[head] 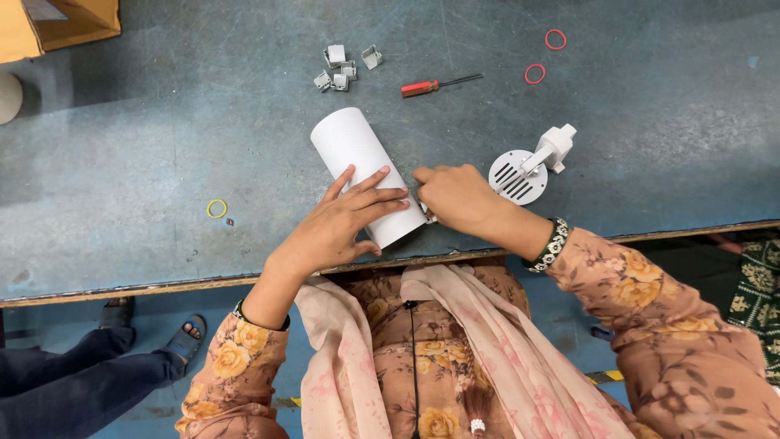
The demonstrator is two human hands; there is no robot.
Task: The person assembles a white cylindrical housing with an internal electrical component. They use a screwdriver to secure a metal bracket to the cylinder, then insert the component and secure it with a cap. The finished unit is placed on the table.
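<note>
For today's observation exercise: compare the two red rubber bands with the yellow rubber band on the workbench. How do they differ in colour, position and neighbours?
The two red rubber bands lie at the far right of the workbench, beyond the red-handled screwdriver; the yellow rubber band lies alone on the near left, closer to the left hand. The red ones are a pair; the yellow is single, with a tiny scrap beside it. All are small loops lying flat, untouched.

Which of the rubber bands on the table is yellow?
The lone yellow rubber band, lying left of the left hand. The two red rubber bands lie at the far right.
</note>
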